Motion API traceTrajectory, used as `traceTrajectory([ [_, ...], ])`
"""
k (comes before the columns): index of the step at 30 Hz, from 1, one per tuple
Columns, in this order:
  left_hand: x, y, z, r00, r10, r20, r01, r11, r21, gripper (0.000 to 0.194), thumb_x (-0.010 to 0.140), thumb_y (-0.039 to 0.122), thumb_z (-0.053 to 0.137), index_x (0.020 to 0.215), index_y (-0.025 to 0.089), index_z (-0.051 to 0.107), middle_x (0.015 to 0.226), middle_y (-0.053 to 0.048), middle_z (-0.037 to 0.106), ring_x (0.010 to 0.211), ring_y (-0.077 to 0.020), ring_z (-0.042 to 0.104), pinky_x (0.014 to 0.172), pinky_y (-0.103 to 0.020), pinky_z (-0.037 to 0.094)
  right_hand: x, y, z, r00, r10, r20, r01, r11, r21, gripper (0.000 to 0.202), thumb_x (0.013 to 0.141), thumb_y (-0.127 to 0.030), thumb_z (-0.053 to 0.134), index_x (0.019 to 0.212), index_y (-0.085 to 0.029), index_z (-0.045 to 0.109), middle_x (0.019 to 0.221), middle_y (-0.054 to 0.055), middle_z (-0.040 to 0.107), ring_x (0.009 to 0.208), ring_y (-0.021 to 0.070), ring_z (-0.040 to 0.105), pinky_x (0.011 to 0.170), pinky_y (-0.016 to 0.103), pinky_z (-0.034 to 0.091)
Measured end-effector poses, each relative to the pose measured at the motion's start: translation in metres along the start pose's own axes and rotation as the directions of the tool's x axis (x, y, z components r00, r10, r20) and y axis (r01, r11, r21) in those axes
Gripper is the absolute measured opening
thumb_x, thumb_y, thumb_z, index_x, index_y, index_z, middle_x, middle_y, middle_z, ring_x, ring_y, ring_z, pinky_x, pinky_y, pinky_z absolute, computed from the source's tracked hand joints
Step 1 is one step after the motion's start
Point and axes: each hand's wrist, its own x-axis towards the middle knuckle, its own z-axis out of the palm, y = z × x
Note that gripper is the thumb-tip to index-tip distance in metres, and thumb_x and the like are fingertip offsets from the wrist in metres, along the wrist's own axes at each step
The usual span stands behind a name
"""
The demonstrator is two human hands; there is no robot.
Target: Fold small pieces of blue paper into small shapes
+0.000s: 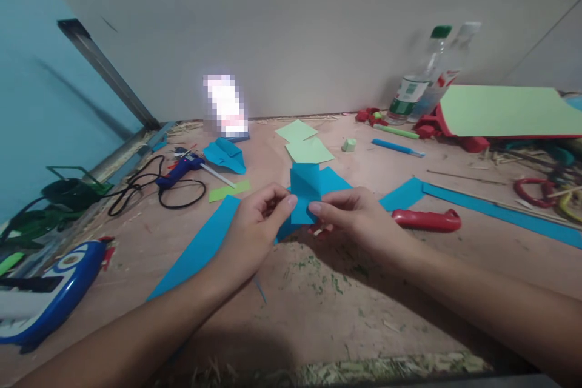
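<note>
Between my two hands is a small rectangle of blue paper (305,185), held upright just above the work surface. My left hand (261,212) pinches its left edge between thumb and fingers. On the lower right edge, my right hand (348,212) has the same kind of pinch. Behind the held piece lies more blue paper (334,180), partly hidden by it. A long blue strip (195,248) runs under my left forearm. Just right of my right hand rests a red handle (427,220), its other end hidden behind the hand.
At left are a blue glue gun (182,170) with a looped black cord and a blue-white toy-like object (59,291). Pale green squares (309,150) and a lit phone (226,106) lie toward the wall. Bottles (409,88) and green sheets (509,110) stand back right.
</note>
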Motion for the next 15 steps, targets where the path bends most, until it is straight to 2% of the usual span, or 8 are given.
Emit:
traceTrajectory([
  [5,0.0009,-0.0007,-0.0021,1.000,0.008,-0.019,-0.008,1.000,0.013,0.025,0.097,0.030,0.062,0.075,0.019,0.060,0.064,0.006,0.046,0.059,-0.0111,0.040,0.055,-0.025,0.032,0.0000,0.0073,0.0041,0.998,0.057,0.042,-0.062,0.990,0.130,0.040,0.076,-0.053,0.090,0.076,-0.016,0.078,0.077,0.007,0.079,0.069,0.0179,0.074,0.066,0.028,0.056],
  [7,0.0012,-0.0016,-0.0022,1.000,0.012,-0.018,-0.011,1.000,0.023,0.026,0.098,0.030,0.062,0.075,0.019,0.060,0.064,0.006,0.046,0.060,-0.0112,0.041,0.056,-0.025,0.032,0.0005,0.0077,0.0038,0.997,0.073,0.041,-0.079,0.983,0.166,0.041,0.074,-0.053,0.091,0.075,-0.015,0.077,0.077,0.008,0.080,0.066,0.0167,0.075,0.065,0.027,0.057],
  [11,0.0014,-0.0027,-0.0012,0.999,0.021,-0.027,-0.020,0.999,0.039,0.026,0.098,0.032,0.062,0.075,0.019,0.060,0.064,0.006,0.046,0.060,-0.0117,0.041,0.056,-0.026,0.033,0.0010,0.0014,0.0002,0.993,0.094,0.069,-0.103,0.985,0.141,0.043,0.072,-0.054,0.093,0.074,-0.014,0.077,0.078,0.010,0.081,0.064,0.0145,0.074,0.062,0.024,0.056],
  [15,0.0013,-0.0020,-0.0012,0.999,0.008,-0.034,-0.006,0.999,0.035,0.027,0.099,0.035,0.061,0.077,0.020,0.060,0.065,0.006,0.046,0.060,-0.0121,0.041,0.056,-0.026,0.034,-0.0017,0.0008,0.0001,0.988,0.114,0.100,-0.123,0.988,0.094,0.041,0.078,-0.053,0.090,0.078,-0.013,0.079,0.082,0.010,0.081,0.064,0.0145,0.074,0.063,0.024,0.056],
])
